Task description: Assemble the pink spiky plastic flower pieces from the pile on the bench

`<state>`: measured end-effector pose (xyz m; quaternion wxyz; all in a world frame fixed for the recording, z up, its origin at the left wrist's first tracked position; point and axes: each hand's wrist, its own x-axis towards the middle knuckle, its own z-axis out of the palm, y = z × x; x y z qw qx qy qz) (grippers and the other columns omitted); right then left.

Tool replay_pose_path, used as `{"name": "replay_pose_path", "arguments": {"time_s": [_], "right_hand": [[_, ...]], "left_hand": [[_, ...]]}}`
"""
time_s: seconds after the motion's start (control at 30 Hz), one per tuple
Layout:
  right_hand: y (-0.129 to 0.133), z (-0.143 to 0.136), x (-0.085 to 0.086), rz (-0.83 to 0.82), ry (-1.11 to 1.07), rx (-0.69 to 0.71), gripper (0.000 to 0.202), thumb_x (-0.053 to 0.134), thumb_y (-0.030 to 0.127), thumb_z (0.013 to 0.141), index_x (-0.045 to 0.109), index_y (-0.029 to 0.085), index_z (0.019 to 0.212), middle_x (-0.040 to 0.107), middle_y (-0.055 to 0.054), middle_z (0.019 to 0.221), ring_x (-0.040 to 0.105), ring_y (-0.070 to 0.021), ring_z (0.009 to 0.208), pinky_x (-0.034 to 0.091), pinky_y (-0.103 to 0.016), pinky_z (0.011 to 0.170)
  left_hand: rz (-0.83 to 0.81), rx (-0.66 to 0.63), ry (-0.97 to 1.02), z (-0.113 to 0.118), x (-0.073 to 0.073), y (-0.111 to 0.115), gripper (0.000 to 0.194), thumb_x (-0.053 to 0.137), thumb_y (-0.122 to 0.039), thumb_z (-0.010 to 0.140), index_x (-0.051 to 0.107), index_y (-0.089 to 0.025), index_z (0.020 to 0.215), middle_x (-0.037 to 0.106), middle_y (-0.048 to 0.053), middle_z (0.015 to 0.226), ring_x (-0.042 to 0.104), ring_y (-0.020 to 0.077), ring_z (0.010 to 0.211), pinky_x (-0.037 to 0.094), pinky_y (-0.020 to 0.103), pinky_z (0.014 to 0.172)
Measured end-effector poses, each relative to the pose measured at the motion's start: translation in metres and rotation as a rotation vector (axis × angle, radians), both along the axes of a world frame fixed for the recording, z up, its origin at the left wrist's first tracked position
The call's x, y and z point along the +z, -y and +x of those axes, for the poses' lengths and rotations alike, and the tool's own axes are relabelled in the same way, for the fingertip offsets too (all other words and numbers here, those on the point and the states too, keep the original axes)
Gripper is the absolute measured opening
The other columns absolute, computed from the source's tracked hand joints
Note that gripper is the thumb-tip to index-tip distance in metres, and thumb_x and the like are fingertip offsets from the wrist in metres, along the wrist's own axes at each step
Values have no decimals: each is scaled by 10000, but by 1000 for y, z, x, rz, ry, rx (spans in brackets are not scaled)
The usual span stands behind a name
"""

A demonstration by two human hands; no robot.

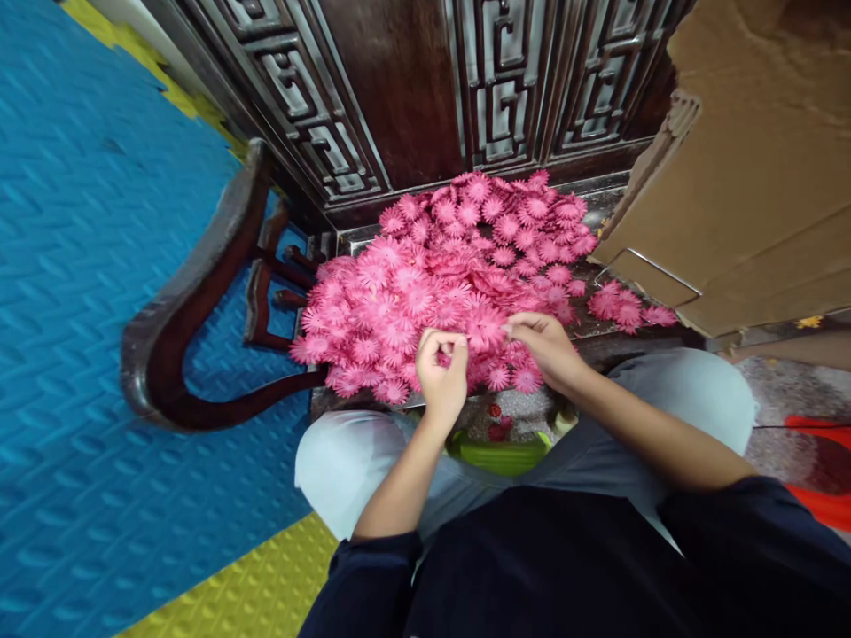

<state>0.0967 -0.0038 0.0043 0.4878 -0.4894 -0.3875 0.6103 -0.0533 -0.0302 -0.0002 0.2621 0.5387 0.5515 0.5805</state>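
A large heap of pink artificial flowers (399,310) covers the dark wooden bench seat in front of me. My left hand (444,368) is at the heap's near edge, thumb and forefinger pinched together; anything between them is too small to make out. To its right, my right hand (542,346) pinches the edge of a pink flower (487,330), which lies between the two hands. Several loose pink flowers (618,306) rest farther right on the seat.
A curved dark armrest (192,266) stands at the left above blue mats (80,310). Carved wooden panels (412,89) rise behind the heap. A large cardboard sheet (764,177) and a thin metal wire loop (655,270) are at the right. Something green (502,454) sits between my knees.
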Motion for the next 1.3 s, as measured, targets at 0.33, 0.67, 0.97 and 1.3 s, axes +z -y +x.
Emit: {"name": "replay_pose_path", "arguments": {"time_s": [0.33, 0.67, 0.97, 1.3], "right_hand": [[-9, 11, 3, -26, -106, -22, 113, 692, 277, 606, 627, 188, 579, 558, 39, 565, 473, -86, 555, 384, -249, 604], [-10, 11, -4, -50, 6, 139, 155, 682, 320, 622, 598, 196, 661, 556, 42, 592, 495, -98, 579, 385, -274, 648], [-7, 5, -1, -90, 54, 237, 125, 694, 276, 614, 607, 193, 650, 576, 52, 600, 514, -96, 594, 397, -283, 692], [-10, 11, -9, -74, -16, 161, 171, 705, 332, 616, 614, 194, 658, 564, 42, 583, 493, -94, 561, 374, -268, 620]], "left_hand": [[124, 336, 148, -28, 9, -12, 89, 528, -169, 773, 511, -177, 686, 404, -44, 634, 389, 81, 579, 330, 220, 586], [110, 431, -527, -36, -2, -19, 105, 617, -309, 765, 685, -229, 760, 538, 8, 639, 472, 162, 691, 335, 332, 764], [56, 309, -671, -25, -17, -24, 94, 650, -330, 760, 696, -249, 744, 586, 31, 694, 481, 196, 749, 293, 330, 734], [-16, 189, -669, -25, -6, -18, 51, 686, -327, 726, 699, -279, 739, 617, 33, 804, 466, 231, 863, 295, 359, 773]]}}
